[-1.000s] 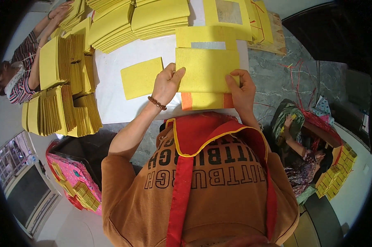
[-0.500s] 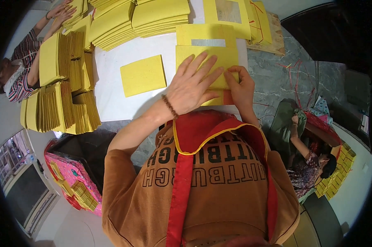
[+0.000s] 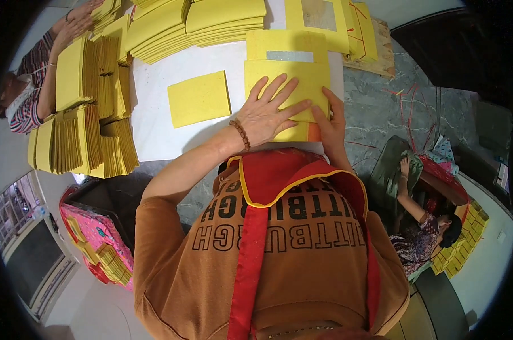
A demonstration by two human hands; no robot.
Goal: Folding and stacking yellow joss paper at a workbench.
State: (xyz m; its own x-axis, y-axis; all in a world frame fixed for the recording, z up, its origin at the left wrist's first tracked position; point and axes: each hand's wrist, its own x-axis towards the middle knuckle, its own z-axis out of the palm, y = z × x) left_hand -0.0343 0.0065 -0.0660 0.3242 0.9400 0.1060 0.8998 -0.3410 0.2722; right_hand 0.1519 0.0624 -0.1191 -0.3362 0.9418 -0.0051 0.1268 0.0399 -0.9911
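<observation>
My left hand (image 3: 267, 116) lies flat with its fingers spread, pressing on a folded sheet of yellow paper (image 3: 299, 76) near the table's front right. At that sheet's right edge, my right hand (image 3: 334, 122) rests with thumb and fingers apart, touching the edge. Beneath the fold a strip of orange (image 3: 314, 132) shows beside the right thumb. Just above lies another yellow sheet (image 3: 287, 39) with a silver patch (image 3: 290, 56). To the left, a smaller folded yellow piece (image 3: 198, 99) lies alone on the white tabletop (image 3: 154, 133).
Stacks of folded yellow paper (image 3: 160, 31) line the table's far side, and more stacks (image 3: 75, 139) stand at its left. A co-worker's hands (image 3: 77, 20) work at the far left. Another person (image 3: 423, 226) sits at the right, near bundled yellow packets (image 3: 463, 238).
My right hand has loosened from a pinch at the sheet's edge, its fingers now straighter and apart. The left hand stays flat on the sheet, its fingers barely shifted.
</observation>
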